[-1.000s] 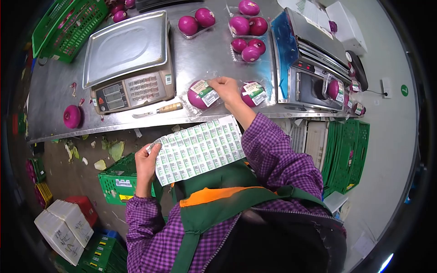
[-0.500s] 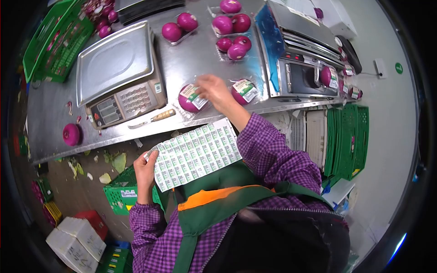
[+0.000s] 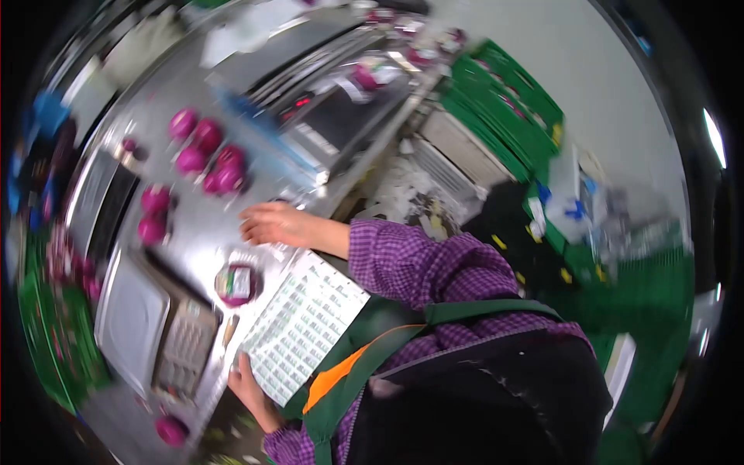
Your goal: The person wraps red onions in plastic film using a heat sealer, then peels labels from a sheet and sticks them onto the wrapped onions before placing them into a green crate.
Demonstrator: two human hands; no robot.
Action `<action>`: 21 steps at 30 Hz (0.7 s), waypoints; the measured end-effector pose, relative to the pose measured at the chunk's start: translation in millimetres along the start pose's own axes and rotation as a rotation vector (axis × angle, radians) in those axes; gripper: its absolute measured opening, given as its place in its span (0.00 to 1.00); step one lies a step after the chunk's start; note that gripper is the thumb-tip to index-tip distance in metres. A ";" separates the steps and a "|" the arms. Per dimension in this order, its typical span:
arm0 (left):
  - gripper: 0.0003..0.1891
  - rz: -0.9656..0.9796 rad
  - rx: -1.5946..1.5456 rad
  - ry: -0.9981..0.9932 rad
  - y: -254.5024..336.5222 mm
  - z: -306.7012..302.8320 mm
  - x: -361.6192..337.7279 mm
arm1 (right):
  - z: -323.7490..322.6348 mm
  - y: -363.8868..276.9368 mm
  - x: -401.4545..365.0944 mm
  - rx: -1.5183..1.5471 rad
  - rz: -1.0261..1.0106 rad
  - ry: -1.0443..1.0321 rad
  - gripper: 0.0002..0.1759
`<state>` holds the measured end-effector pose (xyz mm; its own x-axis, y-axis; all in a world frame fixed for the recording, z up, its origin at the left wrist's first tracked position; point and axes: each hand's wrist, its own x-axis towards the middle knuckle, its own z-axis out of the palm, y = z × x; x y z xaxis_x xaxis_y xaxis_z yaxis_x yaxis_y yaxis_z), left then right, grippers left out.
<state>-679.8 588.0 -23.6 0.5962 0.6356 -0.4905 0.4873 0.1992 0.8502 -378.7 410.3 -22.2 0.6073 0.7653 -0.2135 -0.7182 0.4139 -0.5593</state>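
My left hand [image 3: 252,391] grips the lower left edge of a white sheet of green-printed labels [image 3: 302,325]. Over the metal table, beyond the sheet's top edge, my right hand [image 3: 271,223] is stretched out palm down, its fingers slightly apart and blurred. What lies beneath that hand is hidden. A wrapped purple onion pack [image 3: 235,285] with a label sits left of the sheet. Beside it is a knife with a wooden handle [image 3: 231,329]. Farther back are pairs and groups of purple onions [image 3: 190,160] in clear trays.
A scale [image 3: 132,318] stands at the left, with a loose onion [image 3: 171,430] below it. The wrapping machine [image 3: 333,124] is at the upper middle. Green crates [image 3: 504,101] are stacked at the upper right; another crate [image 3: 50,349] holds onions at the far left.
The view has swung to the right and turned, so the table now slants. My right hand has moved from the labelled onion pack on the left to the right. My left hand still holds the sheet.
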 end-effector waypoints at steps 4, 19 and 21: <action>0.13 -0.014 -0.032 -0.181 41.0 34.1 -11.0 | -50.9 -21.5 -32.0 -0.204 0.011 0.258 0.15; 0.20 0.357 -0.002 -0.551 110.3 336.7 -66.4 | -178.5 -158.2 -416.2 -1.158 -0.425 0.449 0.14; 0.26 0.318 -0.053 -0.709 118.4 386.6 -90.7 | -235.4 -187.3 -490.5 -0.931 -0.311 1.136 0.13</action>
<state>-429.5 265.6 47.7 0.9765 0.0429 -0.2113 0.2039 0.1341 0.9698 -462.1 -158.6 -1.2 0.9375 -0.2521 -0.2401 -0.3122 -0.3036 -0.9002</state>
